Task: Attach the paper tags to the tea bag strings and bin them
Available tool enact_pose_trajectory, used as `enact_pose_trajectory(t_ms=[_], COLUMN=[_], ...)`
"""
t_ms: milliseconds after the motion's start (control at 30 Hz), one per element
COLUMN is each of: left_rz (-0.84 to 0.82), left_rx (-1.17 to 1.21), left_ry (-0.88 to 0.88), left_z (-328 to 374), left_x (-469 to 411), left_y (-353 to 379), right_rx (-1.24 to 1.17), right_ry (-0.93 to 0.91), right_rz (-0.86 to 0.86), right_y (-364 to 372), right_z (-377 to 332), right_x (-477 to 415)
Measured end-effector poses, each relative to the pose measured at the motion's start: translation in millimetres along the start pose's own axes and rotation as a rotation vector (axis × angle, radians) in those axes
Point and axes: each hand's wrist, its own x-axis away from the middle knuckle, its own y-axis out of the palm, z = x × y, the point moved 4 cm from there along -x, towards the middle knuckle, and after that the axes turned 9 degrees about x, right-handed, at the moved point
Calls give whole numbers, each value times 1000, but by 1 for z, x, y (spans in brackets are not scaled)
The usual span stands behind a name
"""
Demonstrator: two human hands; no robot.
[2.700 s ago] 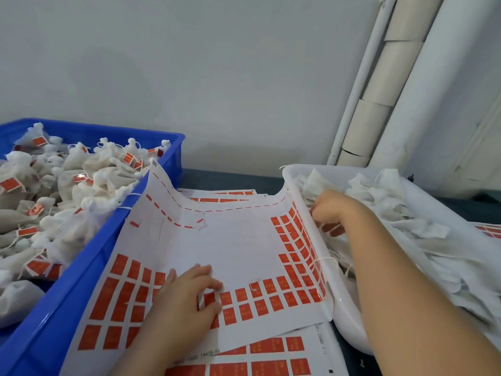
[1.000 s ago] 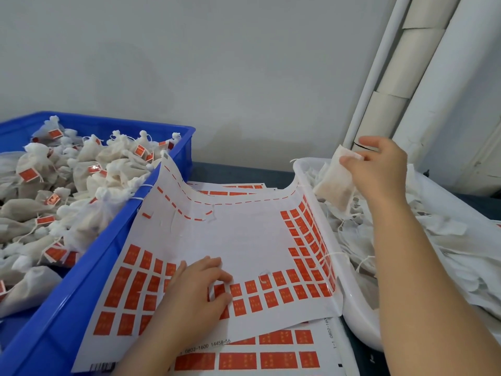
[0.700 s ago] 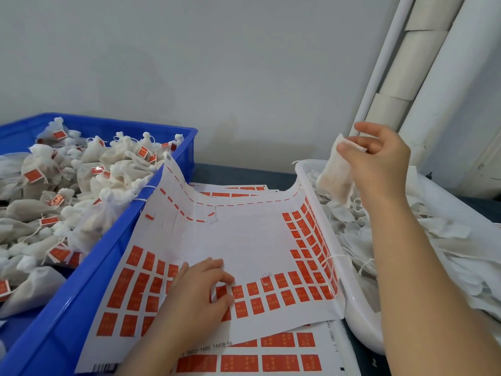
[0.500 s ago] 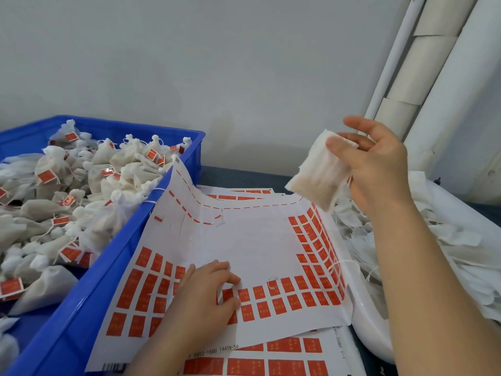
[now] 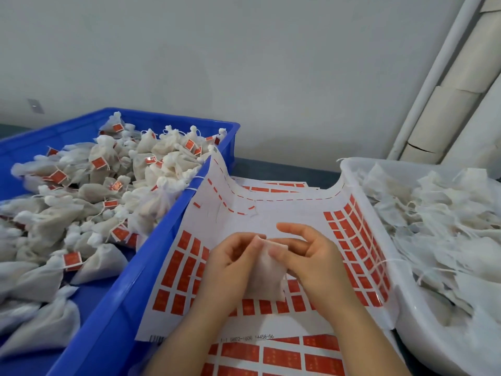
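Observation:
A white tea bag (image 5: 267, 275) hangs between both hands above the sheet of orange tags (image 5: 273, 223). My left hand (image 5: 230, 267) pinches its upper left corner. My right hand (image 5: 309, 261) grips its upper right side with thumb and fingers. The sheet curls up between the blue bin (image 5: 130, 280) on the left and the white tub (image 5: 406, 294) on the right. The blue bin holds several tied bags with orange tags (image 5: 113, 191). The white tub is full of untagged bags with loose strings (image 5: 439, 226).
More tag sheets (image 5: 271, 356) lie under the top sheet near the front edge. Cardboard tubes and a white pipe (image 5: 444, 85) lean against the grey wall at the back right. A dark tabletop (image 5: 284, 172) shows behind the sheets.
My right hand lifted a tea bag out of the white tub and carried it left and down over the tag sheet. My left hand rose off the sheet and took hold of the bag.

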Motion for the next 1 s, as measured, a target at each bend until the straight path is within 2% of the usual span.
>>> enact_pose_trajectory(t_ms=[267, 433, 667, 833, 1000], left_rz=[115, 5, -56, -124, -86], left_rx=[62, 252, -123, -68, -83], left_ry=[-35, -102, -23, 15, 58], left_z=[-7, -7, 0, 0, 1], left_x=[-3, -2, 3, 5, 6], left_y=[-8, -6, 3, 5, 7], right_rx=[-57, -127, -142, -122, -152], right_ry=[25, 29, -29, -30, -6], right_rz=[10, 9, 67, 108, 94], right_y=[-4, 0, -2, -6, -3], right_z=[18, 23, 18, 15, 15], right_x=[6, 7, 10, 11, 14])
